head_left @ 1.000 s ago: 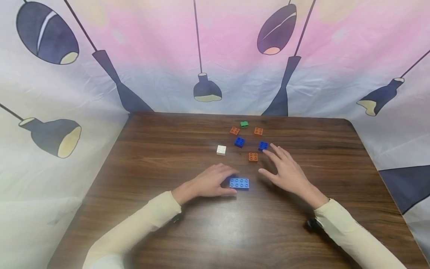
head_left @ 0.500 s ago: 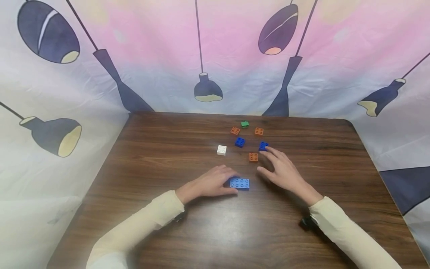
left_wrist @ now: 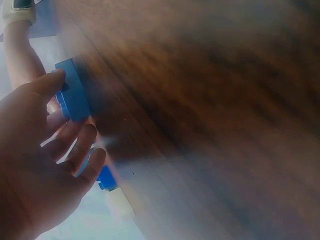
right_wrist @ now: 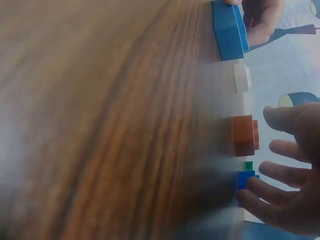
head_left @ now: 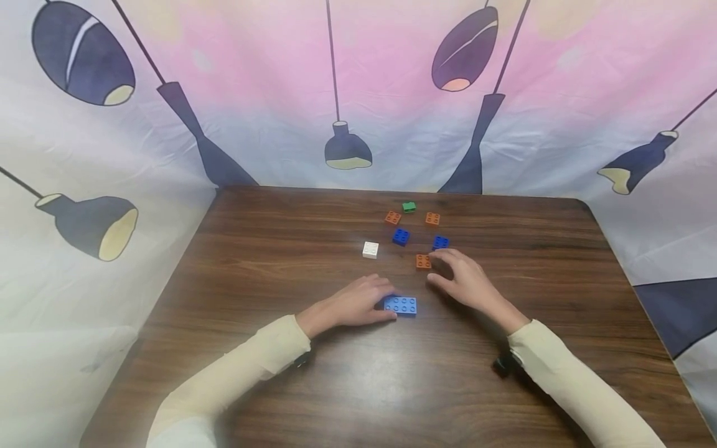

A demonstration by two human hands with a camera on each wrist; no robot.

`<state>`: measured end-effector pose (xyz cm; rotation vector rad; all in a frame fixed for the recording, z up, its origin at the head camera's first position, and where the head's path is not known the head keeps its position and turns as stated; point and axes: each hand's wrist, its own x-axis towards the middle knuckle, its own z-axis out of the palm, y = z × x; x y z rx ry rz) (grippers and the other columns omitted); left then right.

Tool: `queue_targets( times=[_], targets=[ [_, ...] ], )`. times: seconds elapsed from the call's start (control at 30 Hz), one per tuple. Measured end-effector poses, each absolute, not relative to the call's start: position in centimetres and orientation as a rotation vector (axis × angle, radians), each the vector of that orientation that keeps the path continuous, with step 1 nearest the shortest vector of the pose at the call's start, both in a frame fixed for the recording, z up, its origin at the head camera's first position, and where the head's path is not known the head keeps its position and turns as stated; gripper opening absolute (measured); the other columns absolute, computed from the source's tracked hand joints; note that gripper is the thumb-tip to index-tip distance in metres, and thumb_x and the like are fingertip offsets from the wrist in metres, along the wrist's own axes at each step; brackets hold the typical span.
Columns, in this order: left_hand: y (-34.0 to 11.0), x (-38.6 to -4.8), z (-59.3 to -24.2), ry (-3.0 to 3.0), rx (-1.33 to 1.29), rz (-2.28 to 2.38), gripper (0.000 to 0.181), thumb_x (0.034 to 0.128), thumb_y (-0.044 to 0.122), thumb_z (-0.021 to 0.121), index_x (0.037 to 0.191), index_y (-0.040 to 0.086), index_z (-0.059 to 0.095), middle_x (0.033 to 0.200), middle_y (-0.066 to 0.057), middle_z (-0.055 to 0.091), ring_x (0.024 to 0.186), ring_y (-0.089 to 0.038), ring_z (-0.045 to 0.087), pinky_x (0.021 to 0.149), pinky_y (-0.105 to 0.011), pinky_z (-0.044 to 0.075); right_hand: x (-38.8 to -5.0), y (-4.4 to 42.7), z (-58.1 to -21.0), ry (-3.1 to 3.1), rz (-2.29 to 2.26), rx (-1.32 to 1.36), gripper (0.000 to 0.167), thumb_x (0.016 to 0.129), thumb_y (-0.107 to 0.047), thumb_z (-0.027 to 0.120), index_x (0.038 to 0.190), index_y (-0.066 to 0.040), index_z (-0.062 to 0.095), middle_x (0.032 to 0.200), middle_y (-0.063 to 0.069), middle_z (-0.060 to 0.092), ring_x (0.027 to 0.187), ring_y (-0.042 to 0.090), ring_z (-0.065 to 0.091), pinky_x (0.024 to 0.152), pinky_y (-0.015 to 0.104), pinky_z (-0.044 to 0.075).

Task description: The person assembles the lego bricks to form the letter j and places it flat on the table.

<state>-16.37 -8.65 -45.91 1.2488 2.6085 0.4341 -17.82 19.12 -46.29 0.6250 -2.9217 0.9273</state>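
Observation:
A light blue eight-stud building brick (head_left: 406,306) lies on the table with its left end between the thumb and forefinger of my left hand (head_left: 358,303), which pinches it. Seen from the left wrist, the thumb lies against the side of this blue brick (left_wrist: 77,100) while the other fingers spread loosely. My right hand (head_left: 470,283) hovers beside an orange four-stud brick (head_left: 422,262), its fingertips over the right edge. In the right wrist view, a gap shows between the fingers and the orange brick (right_wrist: 243,136); the hand holds nothing.
Behind the hands lie a white brick (head_left: 370,250), two dark blue bricks, one at the centre (head_left: 400,237) and another at the right (head_left: 440,242), two more orange bricks and a green brick (head_left: 409,207). A printed curtain (head_left: 280,149) hangs behind the table (head_left: 269,249).
My right hand has moved left and nearer, from the right-hand dark blue brick to the orange brick, its fingers drawing in. The left hand stays at the light blue brick.

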Motion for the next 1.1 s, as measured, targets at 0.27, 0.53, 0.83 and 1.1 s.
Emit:
queue_targets(
  times=[0.27,0.53,0.83,1.1],
  targets=[
    [-8.5,-16.4,-45.8,2.605,1.253,0.428,0.051,0.0989,0.042,0.066,0.138,0.010,0.061,0.130,-0.005,0.067,0.119,-0.020,0.060,0.106,-0.040,0.046,-18.6,18.7,-46.5,-2.937,0.974,0.563,0.050,0.096,-0.028,0.073,0.138,-0.005,0.060,0.138,0.019,0.061,0.123,0.036,0.061,0.101,0.055,0.050],
    [-8.4,-16.5,-45.8,2.607,1.249,0.412,0.051,0.0987,0.043,0.066,0.138,0.011,0.062,0.129,-0.004,0.067,0.119,-0.020,0.059,0.107,-0.040,0.046,-19.2,18.5,-47.0,-2.950,0.956,0.515,0.049,0.096,-0.025,0.073,0.137,-0.003,0.060,0.137,0.020,0.063,0.120,0.037,0.063,0.101,0.054,0.051],
    [-8.4,-17.0,-45.6,2.616,1.220,0.430,0.048,0.0996,0.040,0.065,0.137,0.010,0.062,0.125,-0.004,0.067,0.115,-0.018,0.059,0.104,-0.037,0.048,-19.6,18.2,-46.9,-2.980,0.926,0.533,0.049,0.095,-0.025,0.074,0.137,-0.003,0.062,0.134,0.019,0.065,0.122,0.036,0.062,0.103,0.055,0.049],
    [-8.4,-17.9,-45.6,2.641,1.155,0.416,0.053,0.0998,0.042,0.064,0.141,0.009,0.059,0.134,-0.009,0.064,0.125,-0.023,0.058,0.110,-0.041,0.044,-19.7,17.9,-46.9,-2.994,0.902,0.533,0.047,0.095,-0.024,0.074,0.135,-0.002,0.063,0.132,0.020,0.066,0.121,0.037,0.062,0.102,0.056,0.049]
  ],
)
